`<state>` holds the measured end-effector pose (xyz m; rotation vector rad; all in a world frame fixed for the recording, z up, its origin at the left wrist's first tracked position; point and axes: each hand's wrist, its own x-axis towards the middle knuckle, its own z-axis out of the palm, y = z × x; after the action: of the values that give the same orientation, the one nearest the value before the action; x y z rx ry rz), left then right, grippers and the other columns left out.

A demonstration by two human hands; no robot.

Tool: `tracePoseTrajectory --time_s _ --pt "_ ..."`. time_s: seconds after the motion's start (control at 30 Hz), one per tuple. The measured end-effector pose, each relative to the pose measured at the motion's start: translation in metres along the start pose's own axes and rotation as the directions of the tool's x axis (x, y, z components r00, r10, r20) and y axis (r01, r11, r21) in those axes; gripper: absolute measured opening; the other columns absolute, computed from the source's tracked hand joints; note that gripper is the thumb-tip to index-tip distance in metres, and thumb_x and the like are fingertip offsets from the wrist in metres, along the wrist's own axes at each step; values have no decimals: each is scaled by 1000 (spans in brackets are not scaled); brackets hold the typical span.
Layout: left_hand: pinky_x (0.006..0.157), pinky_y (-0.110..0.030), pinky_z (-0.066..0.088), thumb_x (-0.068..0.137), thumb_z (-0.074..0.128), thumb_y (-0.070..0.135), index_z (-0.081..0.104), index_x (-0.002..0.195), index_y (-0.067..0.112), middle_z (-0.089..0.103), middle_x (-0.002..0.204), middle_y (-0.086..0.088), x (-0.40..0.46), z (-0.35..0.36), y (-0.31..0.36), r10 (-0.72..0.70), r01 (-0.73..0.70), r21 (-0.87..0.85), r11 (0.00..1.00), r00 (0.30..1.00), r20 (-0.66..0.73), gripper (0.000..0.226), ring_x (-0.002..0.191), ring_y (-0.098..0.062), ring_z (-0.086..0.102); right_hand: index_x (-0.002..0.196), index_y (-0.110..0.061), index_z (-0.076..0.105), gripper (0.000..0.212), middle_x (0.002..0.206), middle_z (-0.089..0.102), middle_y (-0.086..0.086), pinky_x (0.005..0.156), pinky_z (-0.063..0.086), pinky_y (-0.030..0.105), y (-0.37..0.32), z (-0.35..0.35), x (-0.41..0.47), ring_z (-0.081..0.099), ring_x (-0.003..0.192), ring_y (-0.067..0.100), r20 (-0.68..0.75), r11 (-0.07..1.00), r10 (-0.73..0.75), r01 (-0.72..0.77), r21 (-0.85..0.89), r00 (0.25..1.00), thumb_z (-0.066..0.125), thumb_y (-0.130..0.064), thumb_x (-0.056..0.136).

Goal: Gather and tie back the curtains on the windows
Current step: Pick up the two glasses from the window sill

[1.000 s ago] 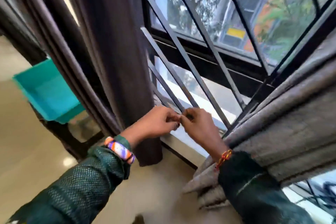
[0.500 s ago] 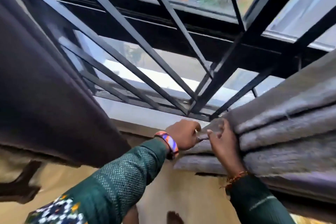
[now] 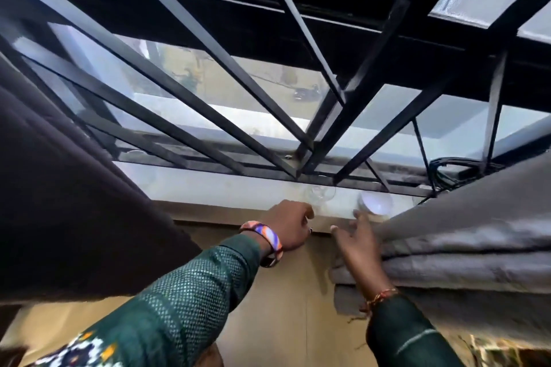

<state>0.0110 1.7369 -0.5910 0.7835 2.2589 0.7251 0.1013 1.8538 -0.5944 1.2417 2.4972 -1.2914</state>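
Observation:
A grey curtain point(image 3: 465, 247) hangs bunched in thick folds at the right. A dark brown curtain point(image 3: 68, 211) fills the left. My left hand point(image 3: 290, 225) is a loose fist at the front edge of the window sill point(image 3: 226, 192); whether it holds anything I cannot see. My right hand point(image 3: 357, 240) has its fingers spread, resting against the grey curtain's folds and holding nothing. Both wrists wear bands and dark green sleeves. No tie-back is visible.
A black metal window grille point(image 3: 325, 110) stands right behind the sill. On the sill sit a clear glass point(image 3: 320, 194) and a white bowl point(image 3: 375, 202), close above my hands. Black cables point(image 3: 450, 170) lie at the sill's right end. Beige wall point(image 3: 286, 307) runs below.
The view has tilted down and moved closer to the sill. My hands have come apart; the right hand has opened from its pinch and now lies against the grey curtain.

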Motion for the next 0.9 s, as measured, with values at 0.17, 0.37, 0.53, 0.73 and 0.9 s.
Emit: tracePoseTrajectory --time_s 0.17,0.37,0.53,0.73,0.9 --pt "93 -25 40 90 54 21 53 126 12 58 126 -7 55 4 -31 6 -5 38 999 999 -38 37 112 -23 55 143 -11 32 57 132 48 14 69 44 23 20 33 55 53 95 18 62 999 16 -14 -37 998 54 -10 90" --pt "95 -24 39 90 55 22 55 124 13 56 129 -6 92 25 -101 -98 105 38 994 983 -156 36 112 -22 56 145 -16 30 69 140 42 15 93 35 23 55 78 135 42 127 30 59 988 -37 45 -149 998 63 -15 84" --pt "86 -18 38 87 59 18 60 119 11 62 121 -6 100 33 -148 -165 170 10 985 969 -184 33 107 -20 58 139 -14 41 58 140 45 15 100 34 26 68 112 178 44 126 31 15 976 11 -7 -220 1000 62 -21 86" --pt "88 -22 37 87 59 20 62 113 11 60 115 -9 78 23 -181 -241 254 4 967 921 -307 28 109 -22 54 106 8 66 27 117 63 25 87 43 32 63 121 171 55 114 37 -99 969 -6 -18 -245 995 48 -7 93" --pt "92 -33 41 85 62 23 61 106 10 54 122 -14 39 -11 -218 -463 462 -148 874 702 -542 25 113 -31 52 112 -1 67 28 118 65 16 89 40 24 48 161 121 57 113 29 -16 986 -93 90 -142 996 58 -17 91"
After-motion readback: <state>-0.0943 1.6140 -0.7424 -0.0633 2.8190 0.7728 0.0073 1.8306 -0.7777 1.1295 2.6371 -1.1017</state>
